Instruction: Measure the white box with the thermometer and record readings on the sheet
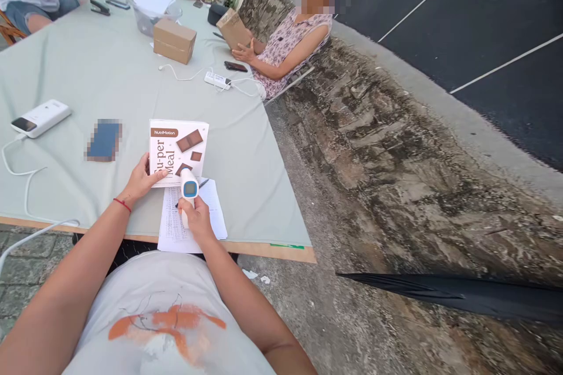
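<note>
My left hand (143, 179) grips the lower left edge of a white and brown NutriMotion box (167, 146), its thumb across the front. The box is held upright near the table's front edge. Wrapped in my right hand (196, 215) is the handle of a white infrared thermometer (190, 185), whose small blue-framed screen faces me. The thermometer's head is in front of the box's lower right part; whether they touch I cannot tell. Beneath both hands lie printed sheets of paper (215, 217), with a dark pen (203, 183) partly hidden by the thermometer.
On the cloth-covered table (118, 193) are a white power bank (41, 118), a blurred-out blue item (104, 140), a cardboard box (175, 41), a power strip (217, 79) and a plastic basket (143, 20). A person at right holds another carton (234, 29). Two more people sit at the far side.
</note>
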